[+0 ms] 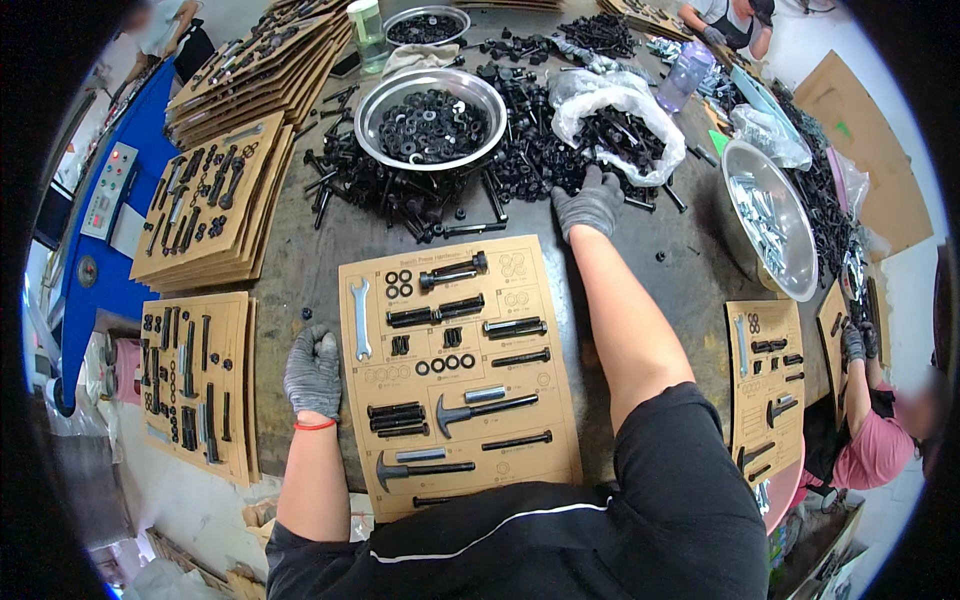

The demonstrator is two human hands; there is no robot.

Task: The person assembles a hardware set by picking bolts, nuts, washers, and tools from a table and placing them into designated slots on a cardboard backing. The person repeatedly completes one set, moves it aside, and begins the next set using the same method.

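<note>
My left hand (314,372), in a grey glove, rests on the table beside the left edge of a printed cardboard sheet (562,420). Its fingers are curled, and what they may hold is hidden. Stretched forward, my gloved right hand (588,207) touches the near edge of a heap of black nuts (525,135), fingers apart, tips partly hidden. On the sheet lie an open-ended wrench (361,318), black washers (446,364), black bolts (517,327), silver cylinders (485,394) and two black hammer-shaped pieces (492,407). Some printed outlines carry no part.
Behind the sheet stands a metal bowl (431,158) of black washers amid loose bolts. A white plastic bag (672,150) holds black bolts. Filled sheets are stacked at left (262,215). At right are a metal bowl (800,270) of silver parts, another sheet (775,395) and a co-worker.
</note>
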